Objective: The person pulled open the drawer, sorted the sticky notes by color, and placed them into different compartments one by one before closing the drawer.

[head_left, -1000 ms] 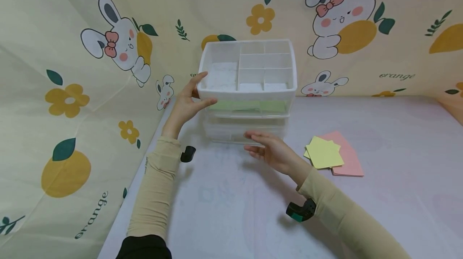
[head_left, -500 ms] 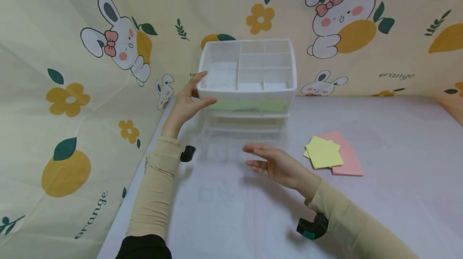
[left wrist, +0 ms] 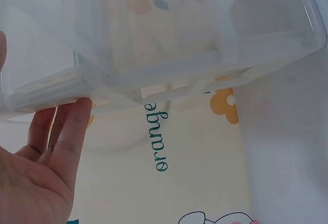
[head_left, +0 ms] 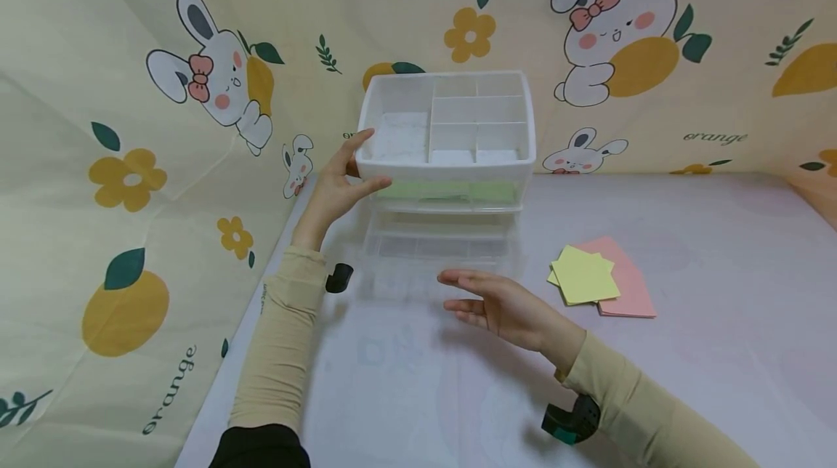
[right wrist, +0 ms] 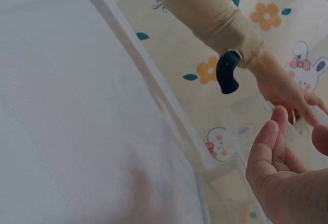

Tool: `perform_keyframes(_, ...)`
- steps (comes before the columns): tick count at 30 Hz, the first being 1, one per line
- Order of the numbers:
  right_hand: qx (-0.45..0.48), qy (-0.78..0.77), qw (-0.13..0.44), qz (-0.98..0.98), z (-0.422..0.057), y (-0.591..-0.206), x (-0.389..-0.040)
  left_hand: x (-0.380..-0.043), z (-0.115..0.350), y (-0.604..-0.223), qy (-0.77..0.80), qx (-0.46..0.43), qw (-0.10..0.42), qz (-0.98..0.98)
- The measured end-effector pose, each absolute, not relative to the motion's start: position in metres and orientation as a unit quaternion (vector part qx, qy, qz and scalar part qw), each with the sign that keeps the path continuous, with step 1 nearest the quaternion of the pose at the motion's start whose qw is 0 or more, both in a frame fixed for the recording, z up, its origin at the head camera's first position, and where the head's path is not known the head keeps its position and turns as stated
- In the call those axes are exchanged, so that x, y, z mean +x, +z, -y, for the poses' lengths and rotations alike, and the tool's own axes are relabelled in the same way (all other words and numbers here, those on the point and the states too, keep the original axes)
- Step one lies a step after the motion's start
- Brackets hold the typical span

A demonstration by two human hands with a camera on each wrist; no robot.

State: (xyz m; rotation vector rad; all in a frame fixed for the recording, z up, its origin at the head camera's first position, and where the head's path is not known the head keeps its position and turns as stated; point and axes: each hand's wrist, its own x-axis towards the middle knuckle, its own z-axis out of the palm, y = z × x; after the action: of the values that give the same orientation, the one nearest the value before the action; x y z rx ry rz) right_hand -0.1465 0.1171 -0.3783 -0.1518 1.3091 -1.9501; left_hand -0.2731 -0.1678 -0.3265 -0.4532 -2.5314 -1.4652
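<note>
A clear and white plastic drawer organizer (head_left: 445, 163) stands at the back of the table, its top tray divided into compartments. Its upper drawer (head_left: 451, 193) shows green contents. The lower drawer (head_left: 438, 244), see-through, is pulled out toward me. My left hand (head_left: 335, 188) grips the organizer's front left corner, thumb on the front face and fingers at the side and rim. In the left wrist view the fingertips (left wrist: 82, 106) touch the clear plastic. My right hand (head_left: 506, 304) hovers at the lower drawer's front right, fingers and thumb apart; whether it touches the drawer is unclear.
Right of the organizer lie yellow sticky notes (head_left: 584, 275) on top of pink paper sheets (head_left: 629, 286). A cloth backdrop (head_left: 405, 10) printed with rabbits and oranges rises behind the white table (head_left: 392, 395) and along its left side.
The lower drawer has slid out toward me. My right hand has moved back toward me and slightly right along with it. My left hand has stayed on the organizer's corner.
</note>
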Motion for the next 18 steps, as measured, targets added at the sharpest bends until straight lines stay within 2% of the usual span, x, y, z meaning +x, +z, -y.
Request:
perform_keyframes(10,-0.075,-0.749,0.378,-0.54,-0.1157,-0.3792,-0.1458,-0.2718,0.1677,-0.3256,-0.495,-0.148,0.089,0.852)
perform_keyframes(18,-0.147,-0.693,0.34,-0.618,-0.119,-0.3702,-0.1459,-0.2714,0.1675,-0.3249,-0.492,-0.149,0.086,0.854)
